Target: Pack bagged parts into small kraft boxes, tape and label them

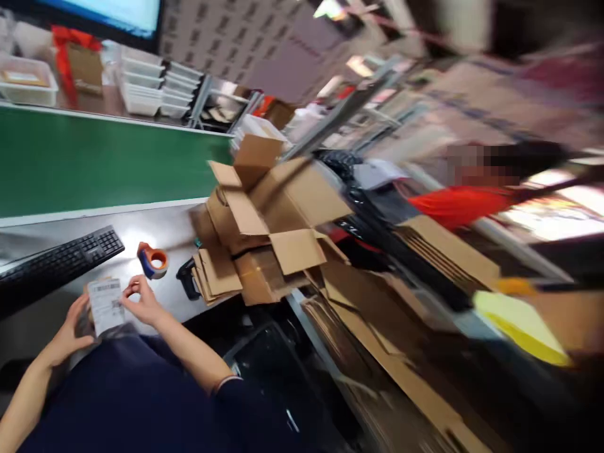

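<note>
A small package with a white printed shipping label [106,305] is held close to my body at the bench edge. My left hand [70,333] grips its left side, thumb low in front and fingers partly hidden behind it. At the label's right edge my right hand [144,302] has thumb and index finger pinched together on the label's margin. Brown edges of the package show slightly behind the label; the rest of it is hidden. Just beyond my right hand lies a tape dispenser [151,261] with an orange and blue body.
A black keyboard [66,258] lies at the left on the metal bench [141,220]. Right of the tape are a black handheld device [189,278], folded cardboard pieces [217,277] and open cartons [264,220]. Behind runs a green conveyor belt [104,160]. A person in red [460,204] is at the right.
</note>
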`<state>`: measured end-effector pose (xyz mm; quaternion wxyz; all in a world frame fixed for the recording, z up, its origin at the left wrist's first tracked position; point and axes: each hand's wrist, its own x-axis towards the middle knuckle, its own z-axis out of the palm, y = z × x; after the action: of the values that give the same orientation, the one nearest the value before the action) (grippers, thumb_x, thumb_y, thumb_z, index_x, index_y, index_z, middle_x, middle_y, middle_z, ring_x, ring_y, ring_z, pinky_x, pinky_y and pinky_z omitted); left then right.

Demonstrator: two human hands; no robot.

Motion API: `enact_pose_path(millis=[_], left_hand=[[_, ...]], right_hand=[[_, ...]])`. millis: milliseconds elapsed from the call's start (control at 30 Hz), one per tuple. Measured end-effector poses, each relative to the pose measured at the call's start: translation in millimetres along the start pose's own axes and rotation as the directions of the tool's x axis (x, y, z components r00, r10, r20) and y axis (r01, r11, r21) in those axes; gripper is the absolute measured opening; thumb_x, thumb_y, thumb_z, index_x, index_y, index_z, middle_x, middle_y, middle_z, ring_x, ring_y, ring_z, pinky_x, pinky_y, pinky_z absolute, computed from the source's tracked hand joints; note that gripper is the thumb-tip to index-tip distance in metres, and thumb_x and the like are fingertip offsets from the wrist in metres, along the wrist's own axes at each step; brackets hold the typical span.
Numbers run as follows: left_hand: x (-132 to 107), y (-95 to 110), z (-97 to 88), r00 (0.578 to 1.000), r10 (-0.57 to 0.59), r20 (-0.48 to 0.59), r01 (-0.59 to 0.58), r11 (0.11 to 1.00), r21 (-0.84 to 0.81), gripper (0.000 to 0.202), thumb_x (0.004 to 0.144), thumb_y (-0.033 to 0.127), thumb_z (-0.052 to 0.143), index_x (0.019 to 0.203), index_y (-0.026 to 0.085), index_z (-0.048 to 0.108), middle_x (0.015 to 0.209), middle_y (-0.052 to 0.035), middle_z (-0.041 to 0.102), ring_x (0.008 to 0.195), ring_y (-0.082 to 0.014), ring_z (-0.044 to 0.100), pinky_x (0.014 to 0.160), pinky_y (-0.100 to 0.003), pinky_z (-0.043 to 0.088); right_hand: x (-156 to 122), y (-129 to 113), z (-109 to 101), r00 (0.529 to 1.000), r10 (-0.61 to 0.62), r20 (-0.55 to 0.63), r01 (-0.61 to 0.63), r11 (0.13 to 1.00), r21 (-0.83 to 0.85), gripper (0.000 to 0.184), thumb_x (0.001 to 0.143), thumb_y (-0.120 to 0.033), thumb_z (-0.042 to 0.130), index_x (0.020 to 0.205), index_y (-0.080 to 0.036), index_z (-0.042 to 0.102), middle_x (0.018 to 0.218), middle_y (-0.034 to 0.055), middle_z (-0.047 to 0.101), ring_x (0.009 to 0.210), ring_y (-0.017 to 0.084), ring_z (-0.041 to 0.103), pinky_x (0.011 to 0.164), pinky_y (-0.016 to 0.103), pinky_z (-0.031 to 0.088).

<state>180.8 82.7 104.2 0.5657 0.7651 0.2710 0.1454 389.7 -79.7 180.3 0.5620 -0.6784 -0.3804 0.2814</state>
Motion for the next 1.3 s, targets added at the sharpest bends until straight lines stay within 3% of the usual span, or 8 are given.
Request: enact_pose_path(millis=[100,167,267,400,533,633,767,1300], left_hand=[[16,13,-2.8,0.983,-0.172,-0.069,0.161,0.976,-0.147,0.078,0.061,0.082,0.078,0.109,0.020,0.073,0.113,-0.0121,0.079,0.106,-0.0352,0.074,0.094,-0.046,0.061],[22,32,2.4,0.965,-0.216,-0.148,0.196,0.970,-0.143,0.066,0.061,0.081,0.078,0.088,0.020,0.073,0.090,-0.0066,0.079,0.087,-0.0286,0.073,0.082,-0.038,0.061],[22,60,11.6,0.963,-0.158,-0.218,0.148,0.987,-0.058,0.055,0.067,0.074,0.075,0.075,0.020,0.072,0.078,-0.0044,0.075,0.077,-0.0235,0.069,0.076,-0.033,0.057],[8,78,26.0,0.955,-0.129,-0.266,0.176,0.972,0.157,0.039,0.084,0.057,0.062,0.077,0.020,0.071,0.081,-0.0051,0.074,0.077,-0.0212,0.066,0.077,-0.032,0.053],[6,70,41.4,0.912,-0.299,-0.282,0.391,0.843,0.370,0.022,0.093,0.030,0.057,0.082,0.018,0.071,0.096,-0.0074,0.075,0.089,-0.0206,0.068,0.084,-0.031,0.049],[10,57,45.1,0.862,-0.401,-0.310,0.501,0.766,0.402,0.023,0.098,0.029,0.055,0.088,0.019,0.072,0.102,-0.0080,0.074,0.094,-0.0212,0.068,0.083,-0.031,0.048],[10,47,47.6,0.831,-0.437,-0.344,0.549,0.743,0.382,0.022,0.099,0.028,0.054,0.090,0.019,0.072,0.104,-0.0084,0.073,0.092,-0.0215,0.067,0.078,-0.031,0.047],[21,43,39.9,0.836,-0.458,-0.303,0.549,0.694,0.465,0.018,0.100,0.028,0.053,0.095,0.021,0.069,0.108,-0.0082,0.071,0.094,-0.0199,0.066,0.084,-0.030,0.047]], right_hand=[[20,-3,-9,0.996,0.066,0.060,-0.077,0.979,0.191,0.046,0.076,-0.035,0.078,0.102,-0.030,0.041,0.077,-0.0084,0.065,0.073,0.018,0.068,0.080,0.038,0.058],[27,-7,-12,0.994,0.090,0.068,-0.102,0.972,0.211,0.047,0.074,-0.033,0.080,0.102,-0.030,0.043,0.076,-0.0088,0.066,0.072,0.018,0.067,0.080,0.037,0.057],[28,-11,-15,0.979,0.181,0.092,-0.195,0.963,0.185,0.046,0.071,-0.024,0.079,0.101,-0.028,0.044,0.071,-0.0108,0.065,0.069,0.016,0.066,0.077,0.033,0.054],[28,-2,-11,0.944,0.325,0.056,-0.327,0.944,0.032,0.040,0.072,-0.021,0.072,0.099,-0.027,0.043,0.064,-0.0126,0.063,0.062,0.013,0.062,0.070,0.027,0.048],[38,32,4,0.921,0.378,0.097,-0.370,0.925,-0.089,0.039,0.072,-0.018,0.066,0.098,-0.029,0.038,0.064,-0.0115,0.061,0.068,0.017,0.061,0.075,0.031,0.045],[45,52,17,0.922,0.372,0.106,-0.332,0.902,-0.277,0.037,0.073,-0.023,0.065,0.098,-0.029,0.039,0.068,-0.0084,0.066,0.073,0.021,0.064,0.076,0.034,0.044],[48,62,24,0.918,0.365,0.155,-0.267,0.857,-0.441,0.034,0.076,-0.026,0.060,0.106,-0.027,0.042,0.077,-0.0042,0.072,0.078,0.023,0.068,0.075,0.033,0.044],[52,43,40,0.884,0.442,0.152,-0.265,0.742,-0.615,0.039,0.089,-0.009,0.057,0.126,-0.017,0.048,0.089,0.0028,0.072,0.081,0.020,0.062,0.079,0.034,0.038]])
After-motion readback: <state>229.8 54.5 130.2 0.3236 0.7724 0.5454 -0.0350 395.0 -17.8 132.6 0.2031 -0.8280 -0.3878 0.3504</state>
